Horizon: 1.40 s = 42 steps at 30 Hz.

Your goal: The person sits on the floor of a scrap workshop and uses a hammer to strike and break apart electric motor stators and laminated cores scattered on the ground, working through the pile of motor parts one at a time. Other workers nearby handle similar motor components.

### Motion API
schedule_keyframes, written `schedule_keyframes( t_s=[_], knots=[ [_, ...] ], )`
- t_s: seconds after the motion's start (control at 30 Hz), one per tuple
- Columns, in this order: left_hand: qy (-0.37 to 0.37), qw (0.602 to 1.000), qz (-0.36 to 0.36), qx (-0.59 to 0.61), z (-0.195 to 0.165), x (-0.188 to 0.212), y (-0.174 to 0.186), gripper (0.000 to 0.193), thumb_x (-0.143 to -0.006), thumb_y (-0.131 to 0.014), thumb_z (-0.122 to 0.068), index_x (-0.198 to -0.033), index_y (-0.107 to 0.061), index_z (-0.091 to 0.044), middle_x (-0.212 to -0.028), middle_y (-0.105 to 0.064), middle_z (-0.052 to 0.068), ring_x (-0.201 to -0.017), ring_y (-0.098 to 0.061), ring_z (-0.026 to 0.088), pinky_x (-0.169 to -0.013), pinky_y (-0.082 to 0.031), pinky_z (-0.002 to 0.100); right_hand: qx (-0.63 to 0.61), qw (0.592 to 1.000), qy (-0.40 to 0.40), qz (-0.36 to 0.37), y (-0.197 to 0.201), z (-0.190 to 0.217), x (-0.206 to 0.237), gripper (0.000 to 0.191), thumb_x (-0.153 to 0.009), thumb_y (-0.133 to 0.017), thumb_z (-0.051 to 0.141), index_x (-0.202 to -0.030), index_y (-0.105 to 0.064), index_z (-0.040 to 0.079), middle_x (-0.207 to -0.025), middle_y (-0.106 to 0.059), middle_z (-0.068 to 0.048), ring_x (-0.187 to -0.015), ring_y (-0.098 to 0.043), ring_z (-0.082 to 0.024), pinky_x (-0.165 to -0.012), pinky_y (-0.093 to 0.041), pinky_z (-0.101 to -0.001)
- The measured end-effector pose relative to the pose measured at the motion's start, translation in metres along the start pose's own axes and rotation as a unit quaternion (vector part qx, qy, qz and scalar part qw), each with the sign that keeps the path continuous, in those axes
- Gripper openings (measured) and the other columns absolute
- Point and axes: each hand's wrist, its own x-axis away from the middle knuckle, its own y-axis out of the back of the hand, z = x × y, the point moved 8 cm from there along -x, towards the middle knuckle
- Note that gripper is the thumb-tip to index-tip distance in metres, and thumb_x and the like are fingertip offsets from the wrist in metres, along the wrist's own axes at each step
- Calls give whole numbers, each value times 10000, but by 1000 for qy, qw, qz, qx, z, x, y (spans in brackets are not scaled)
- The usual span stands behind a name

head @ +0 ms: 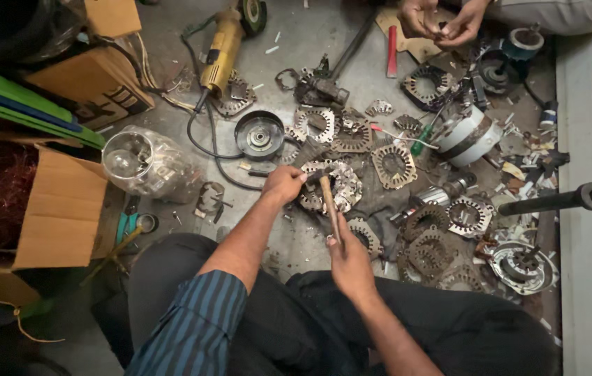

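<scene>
Landmark: the stator (331, 186), a pale metal ring of windings and plates flat on the grey floor (310, 42), just ahead of the seated person's knees.
Left hand: the left hand (283, 184) is closed in a fist at the stator's left edge, touching it; what the fist pinches is too small to tell.
Right hand: the right hand (349, 259) is wrapped tight round the wooden handle of a hammer (328, 198), just on the near side of the stator.
Hammer: its handle slants up from the right hand, and its head lies over the stator's top, right beside the left hand.
Sleeve: a blue striped sleeve (195, 327) covers the left upper arm, well on the near side of the stator.
Dark disc: a round black housing (259, 135) sits just beyond the stator, to its left.
Grinder: a yellow angle grinder (222, 50) lies far beyond the stator, up and left, its black cord looping back towards the disc.
Other rings: more toothed stator rings (393, 166) are scattered right of the stator and beyond it.
White motor: a white motor body (469, 136) lies well to the stator's right.
Box: an open cardboard box (59, 212) stands well to the stator's left, with a clear bag (144, 163) between the two.
Other person: a second person's two hands (442, 21) are held together far beyond the stator, at the top edge.
</scene>
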Motion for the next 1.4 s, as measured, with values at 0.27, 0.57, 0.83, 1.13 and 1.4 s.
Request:
schedule_keyframes(
  t_s=[0.27, 0.57, 0.83, 1.13, 1.4],
  knots=[
    [23, 996, -31, 84, 10, 2, -5, 298, -896, -730, -375, -1063, -791, -135, -1018, -784, 128, -944, -759, 287, -871, -558, 401, 0, 986, 138, -93, 10, 17, 11, 566, -1021, -548, 112, -1560, -403, 15, -1303, -658, -274, -1198, -648, -301, -1004, -474, -364],
    [21, 993, -61, 94, 13, 5, -3, 266, -856, -785, -346, -1000, -816, -125, -939, -785, 114, -847, -753, 240, -815, -567, 369, -51, 993, 73, -77, 9, 6, 10, 565, -1010, -520, 97, -1559, -398, 46, -1103, -704, -201, -973, -686, -237, -884, -530, -343],
    [70, 989, -73, 104, 9, 15, 3, 193, -818, -821, -318, -932, -836, -163, -917, -794, 80, -823, -749, 207, -800, -563, 349, 82, 995, 58, -20, -7, 14, 16, 598, -978, -566, 95, -1554, -410, 61, -1121, -687, -233, -1029, -654, -386, -935, -490, -442],
    [55, 976, -89, 191, 19, 11, -4, 192, -770, -842, -262, -925, -818, -150, -899, -805, 68, -807, -758, 204, -767, -574, 350, -16, 989, 112, -91, 15, 24, 25, 525, -1038, -530, 147, -1536, -429, 15, -1035, -686, -157, -930, -669, -240, -873, -531, -355],
    [-156, 965, -152, -145, -66, 52, 18, 143, -842, -743, -220, -947, -796, -140, -963, -755, 118, -953, -693, 361, -846, -534, 496, -162, 985, 46, -48, 11, 2, 3, 576, -998, -552, 187, -1542, -428, 43, -1052, -691, -75, -963, -672, -137, -891, -544, -302]
  ],
)
